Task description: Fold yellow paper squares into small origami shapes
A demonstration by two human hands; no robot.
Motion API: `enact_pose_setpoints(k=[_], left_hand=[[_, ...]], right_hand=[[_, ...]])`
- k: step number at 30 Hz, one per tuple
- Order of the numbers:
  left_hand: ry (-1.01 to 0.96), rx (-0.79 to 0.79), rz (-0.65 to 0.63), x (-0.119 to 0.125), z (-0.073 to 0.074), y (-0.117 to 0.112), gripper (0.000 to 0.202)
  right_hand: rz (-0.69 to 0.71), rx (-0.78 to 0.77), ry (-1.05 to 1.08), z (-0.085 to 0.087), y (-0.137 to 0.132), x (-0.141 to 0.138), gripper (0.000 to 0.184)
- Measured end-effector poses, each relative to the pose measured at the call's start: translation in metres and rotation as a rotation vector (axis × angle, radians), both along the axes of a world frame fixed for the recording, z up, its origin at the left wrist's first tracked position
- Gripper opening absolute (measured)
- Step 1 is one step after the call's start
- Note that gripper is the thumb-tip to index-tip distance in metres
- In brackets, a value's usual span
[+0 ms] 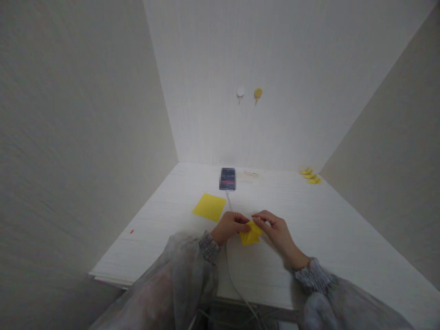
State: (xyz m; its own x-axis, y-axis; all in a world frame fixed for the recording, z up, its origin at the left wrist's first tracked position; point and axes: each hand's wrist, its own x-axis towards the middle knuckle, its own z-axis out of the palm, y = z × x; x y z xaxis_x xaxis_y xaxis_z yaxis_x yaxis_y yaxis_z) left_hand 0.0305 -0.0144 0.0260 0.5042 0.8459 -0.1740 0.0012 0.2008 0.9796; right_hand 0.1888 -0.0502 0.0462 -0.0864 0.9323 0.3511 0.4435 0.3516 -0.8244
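Observation:
Between my two hands is a small piece of folded yellow paper (250, 236), with creases and pointed corners, held just over the white table. My left hand (231, 225) pinches its left side between thumb and fingers; a ring shows on one finger. At the paper's upper right edge, my right hand (274, 228) pinches with thumb and fingertips. A flat yellow paper sheet (209, 207) lies to the left, beyond my left hand. Several small folded yellow paper pieces (310, 176) sit in the far right corner of the table.
A phone (227, 179), its screen blurred, lies near the back wall. Its white cable (231, 272) runs under my left wrist and over the front table edge. A small orange bit (132, 232) lies at left. Two hooks (240, 93) are on the back wall; walls enclose both sides.

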Motion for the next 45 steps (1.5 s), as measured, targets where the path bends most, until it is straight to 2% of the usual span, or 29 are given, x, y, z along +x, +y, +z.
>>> enact_pose_setpoints(k=[8, 19, 32, 36, 39, 45], left_hand=[[0.033, 0.011, -0.003, -0.0008, -0.0026, 0.0014, 0.030], [0.070, 0.121, -0.027, 0.0004, -0.0008, -0.0002, 0.035], [0.104, 0.143, 0.002, 0.0025, -0.0039, -0.0001, 0.035], [0.104, 0.138, 0.025, 0.0021, -0.0051, 0.0012, 0.033], [0.107, 0.144, 0.032, 0.0009, -0.0038, 0.0013, 0.032], [0.104, 0.182, -0.002, 0.0004, -0.0007, 0.0000, 0.035]], right_hand=[[0.068, -0.025, 0.049, 0.0017, -0.0009, 0.0004, 0.022], [0.060, -0.069, 0.153, -0.0061, 0.0000, 0.0047, 0.024], [-0.067, -0.040, 0.023, -0.0054, -0.0023, -0.0004, 0.027], [-0.115, -0.024, 0.053, -0.0018, -0.0024, -0.0009, 0.030], [-0.118, -0.028, 0.067, -0.0014, -0.0014, -0.0013, 0.030], [-0.072, -0.121, -0.007, -0.0072, 0.0020, -0.0035, 0.018]])
